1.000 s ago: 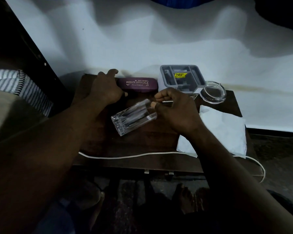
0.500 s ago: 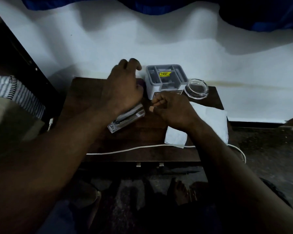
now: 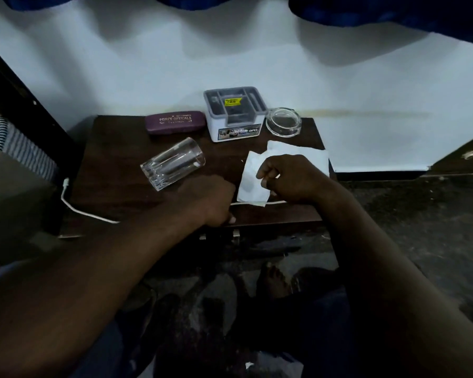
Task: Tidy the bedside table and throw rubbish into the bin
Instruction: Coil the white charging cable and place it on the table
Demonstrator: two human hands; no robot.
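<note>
Now, right hand [image 3: 292, 178] pinching tissue [image 3: 250, 184], left hand [image 3: 208, 200] curled round cable [image 3: 88, 212], tipped glass [image 3: 172, 163] just beyond.

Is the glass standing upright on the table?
No, the glass lies on its side on the table, in front of the purple case.

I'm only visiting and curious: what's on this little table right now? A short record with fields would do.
Surface: dark wooden bedside table
Back row: purple spectacle case, grey organiser box, glass ashtray
Drinking glass: lying on its side
Left hand: curled over white cable, grip unclear
Right hand: pinches white tissue
</note>
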